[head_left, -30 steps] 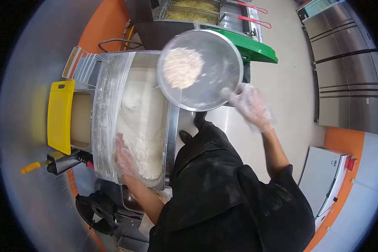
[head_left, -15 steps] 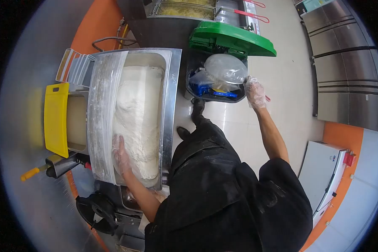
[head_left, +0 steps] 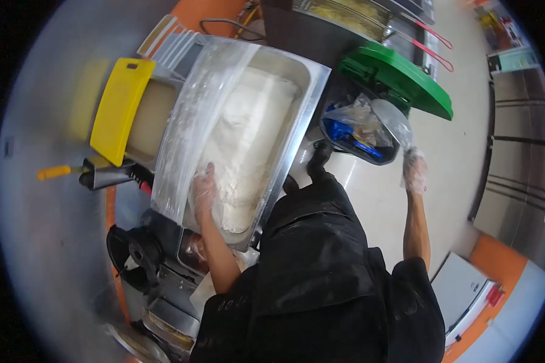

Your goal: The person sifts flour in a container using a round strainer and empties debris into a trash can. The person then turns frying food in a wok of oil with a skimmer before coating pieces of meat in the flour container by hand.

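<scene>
Gloved in clear plastic, my left hand [head_left: 204,192] rests at the edge of the plastic wrap [head_left: 191,133] over a steel pan [head_left: 312,97] of white flour [head_left: 248,127]. Its fingers are apart and it holds nothing. My right hand [head_left: 415,171], also gloved, is closed on the near end of the sieve [head_left: 392,121]. The sieve is tilted steeply over the open black bin [head_left: 384,158], which holds plastic bags [head_left: 357,118] and blue wrappers. None of the pale clumps seen earlier show in the sieve.
A green lid [head_left: 406,75] stands open behind the bin. Fryers with red-handled baskets [head_left: 433,53] are at the top. Left of the pan are a yellow board [head_left: 122,112], a second container [head_left: 153,118] and a yellow-handled tool [head_left: 54,173]. A white freezer [head_left: 460,290] stands at lower right.
The sieve has swung from beside the flour pan to over the bin and tipped, and its pale clumps are gone from view. My left hand has stayed at the wrap's edge. The view has turned.
</scene>
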`<state>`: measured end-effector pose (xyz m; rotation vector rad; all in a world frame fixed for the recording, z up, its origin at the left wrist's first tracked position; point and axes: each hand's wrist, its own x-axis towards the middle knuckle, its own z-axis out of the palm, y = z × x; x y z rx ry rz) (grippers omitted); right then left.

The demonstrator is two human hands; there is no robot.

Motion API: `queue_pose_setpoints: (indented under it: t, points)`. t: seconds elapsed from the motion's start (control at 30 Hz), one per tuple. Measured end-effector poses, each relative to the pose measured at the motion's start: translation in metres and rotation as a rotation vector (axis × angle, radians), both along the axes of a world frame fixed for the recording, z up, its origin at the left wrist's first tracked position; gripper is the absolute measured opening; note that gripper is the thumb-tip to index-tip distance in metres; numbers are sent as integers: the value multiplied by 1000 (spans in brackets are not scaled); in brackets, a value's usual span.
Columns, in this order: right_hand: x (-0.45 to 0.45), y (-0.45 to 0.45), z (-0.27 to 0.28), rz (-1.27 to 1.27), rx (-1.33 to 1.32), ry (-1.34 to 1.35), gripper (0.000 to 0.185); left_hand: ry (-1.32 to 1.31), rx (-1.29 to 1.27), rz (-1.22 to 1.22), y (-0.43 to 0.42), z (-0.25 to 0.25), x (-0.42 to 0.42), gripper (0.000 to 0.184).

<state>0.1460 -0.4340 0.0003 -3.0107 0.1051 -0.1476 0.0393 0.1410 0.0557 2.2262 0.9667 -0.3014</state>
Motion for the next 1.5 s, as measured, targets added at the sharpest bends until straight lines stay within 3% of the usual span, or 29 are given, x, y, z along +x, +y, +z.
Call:
queue_pose_setpoints:
  t: [0.1,0.17,0.37,0.47,0.57,0.67,0.77,0.87,0.93,1.07,1.2,1.33,1.4,1.5]
  points:
    - [-7,11,16,-101,34,65,17,-144,63,-15,4,-12,-4,73]
    - [-16,13,20,-148,149,71,18,-53,70,-149,30,-57,-17,64]
    - [-25,17,26,-219,190,-27,21,-125,9,-165,18,-37,3,58]
    - [-28,33,52,-251,144,45,24,-143,-32,-139,8,-22,11,60]
    - [-32,48,68,-287,221,-120,31,-169,-39,-186,4,-21,23,66]
    - [-28,76,92,-315,573,-212,37,-190,-34,-227,3,-23,25,69]
    - [-17,130,133,-378,676,-125,40,-197,-56,-245,0,-15,30,68]
    - [-5,170,135,-244,928,-31,41,-250,-100,-228,-5,-7,31,64]
    - [-9,219,179,-279,1130,212,38,-250,-103,-201,-3,1,27,63]
    - [-7,232,170,18,1230,545,39,-233,-109,-124,-2,4,11,63]
    - [16,237,168,231,939,754,39,-362,-78,-15,-2,-3,-4,64]
    - [26,258,191,302,804,713,46,-401,-178,106,1,3,-9,65]
    - [46,258,182,490,842,844,40,-381,-198,162,2,8,-11,64]
    - [58,293,201,458,838,1021,31,-422,-125,124,8,-6,-12,58]
